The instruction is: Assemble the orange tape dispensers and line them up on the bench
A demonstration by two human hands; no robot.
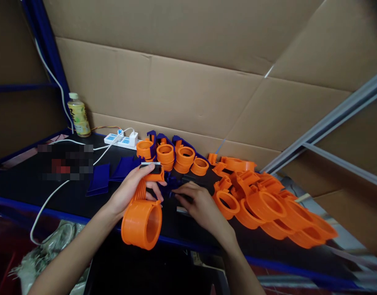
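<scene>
The left hand (129, 190) wraps tight around the handle of an orange tape dispenser (142, 213), tipping its big ring over the near edge of the black bench (28, 184), so the toothed end points up. The right hand (200, 205) lies flat, fingers pressing a small dark part (183, 198). Farther back, more orange dispensers (268, 205) wait in a pile, with blue plates (99, 178) left.

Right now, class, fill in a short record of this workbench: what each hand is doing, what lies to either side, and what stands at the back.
left hand: grip shut on an orange tape holder
right hand: flat on the black bench, fingertips at small dark pieces
right side: pile of orange holders
left side: blue plates
back: bottle, power strip, cardboard wall
</scene>
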